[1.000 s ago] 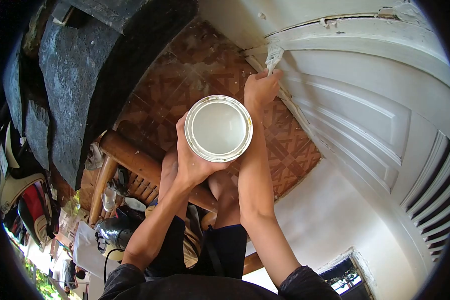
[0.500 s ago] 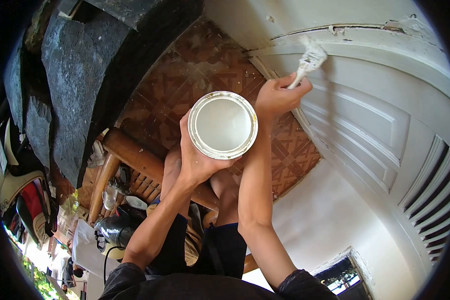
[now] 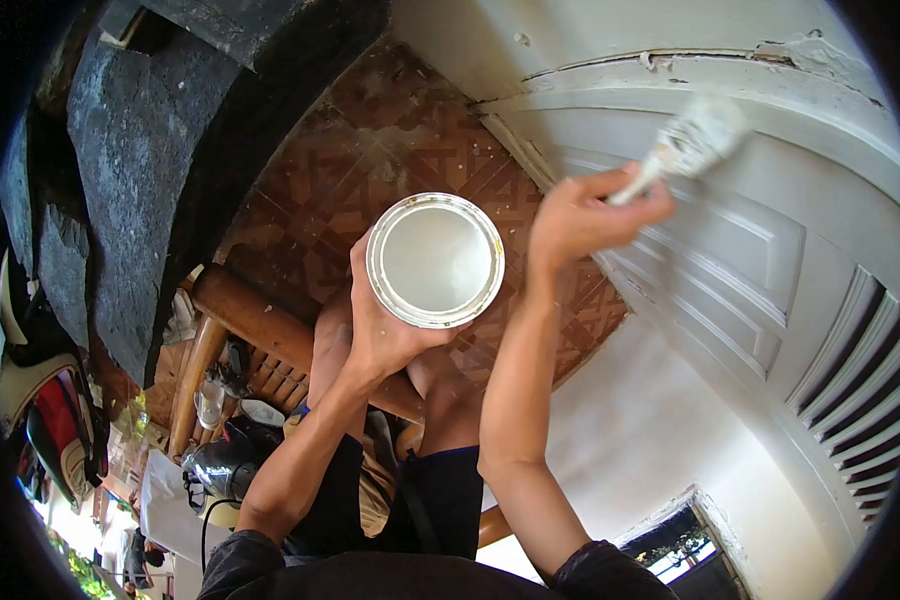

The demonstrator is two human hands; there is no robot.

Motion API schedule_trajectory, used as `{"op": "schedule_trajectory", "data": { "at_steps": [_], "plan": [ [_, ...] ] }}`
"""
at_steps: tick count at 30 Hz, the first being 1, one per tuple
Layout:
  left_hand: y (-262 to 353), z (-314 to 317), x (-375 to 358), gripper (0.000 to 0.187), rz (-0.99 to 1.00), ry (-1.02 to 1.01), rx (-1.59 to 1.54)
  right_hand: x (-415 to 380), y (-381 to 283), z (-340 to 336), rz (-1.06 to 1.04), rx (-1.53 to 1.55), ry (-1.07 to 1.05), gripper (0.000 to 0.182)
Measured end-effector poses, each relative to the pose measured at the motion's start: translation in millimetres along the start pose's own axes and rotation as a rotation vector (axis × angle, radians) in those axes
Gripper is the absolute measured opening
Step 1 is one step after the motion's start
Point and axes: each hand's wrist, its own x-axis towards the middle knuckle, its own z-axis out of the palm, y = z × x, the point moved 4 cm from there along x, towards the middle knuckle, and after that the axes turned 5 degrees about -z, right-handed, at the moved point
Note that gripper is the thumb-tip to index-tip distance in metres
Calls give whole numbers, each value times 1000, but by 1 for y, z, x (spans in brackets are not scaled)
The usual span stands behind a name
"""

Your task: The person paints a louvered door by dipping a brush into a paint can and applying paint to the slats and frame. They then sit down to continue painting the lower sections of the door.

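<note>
My left hand (image 3: 385,335) is wrapped round the side of a paint can (image 3: 373,262), whose open top faces me. White paint (image 3: 435,260) shows inside, and the rim carries smears of it. In my right hand (image 3: 595,215) a paintbrush (image 3: 680,150) is pinched by its pale handle. Its bristle end is coated white, blurred by motion, and overlaps the upper part of the white panelled door (image 3: 740,240) in this view.
A cracked, peeling ledge (image 3: 660,62) runs above the door, with louvred slats (image 3: 860,390) at its right. Large dark stone slabs (image 3: 150,160) stand at the left. Below lie the brown patterned floor tiles (image 3: 420,130) and a wooden bench (image 3: 270,325).
My right hand has moved right with the paintbrush, away from the can and along the door. The can in my left hand has shifted slightly left and down in view.
</note>
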Motion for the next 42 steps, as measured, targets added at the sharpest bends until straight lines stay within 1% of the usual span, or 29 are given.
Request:
{"op": "schedule_trajectory", "data": {
  "at_steps": [1,4,7,8,11,14,17,20,23,26,29,31,34,37,40,42],
  "plan": [
    [-1,0,0,118,2,-3,34,-12,3,11,25,-4,-50,15],
    [-7,1,0,118,-67,-25,-62,-42,23,38,337,-59,-239,14],
    [-12,-1,2,116,-144,-27,-88,-54,28,52,385,-19,-295,14],
    [-12,-2,2,115,-171,-28,-91,-58,29,56,417,-73,-327,16],
    [-10,-4,6,113,-216,-21,-78,-77,41,71,482,-83,-395,16],
    [-9,-7,6,111,-206,-12,-71,-90,51,83,552,-95,-455,17],
    [-6,-9,7,111,-196,-3,-100,-112,64,98,538,-136,-543,20],
    [-9,-7,8,111,-170,-3,-113,-136,79,110,603,-139,-770,26],
    [-13,-8,8,112,-133,2,-102,-137,89,108,655,-106,-852,28],
    [-7,-5,11,112,-94,6,-80,-119,96,98,667,-75,-825,26],
    [3,-2,12,112,-55,13,-54,-70,67,69,645,-82,-662,22],
    [4,0,12,112,-47,25,-30,-51,51,48,566,-69,-598,19],
    [11,4,13,112,-50,25,-87,-23,27,16,492,-14,-511,15],
    [16,8,13,115,-23,41,-77,6,-3,-19,337,-35,-366,15],
    [10,12,10,116,27,62,-84,20,-19,-48,346,51,-250,16],
    [7,13,9,116,38,58,-87,17,-16,-47,172,114,-112,16]
  ]
}}
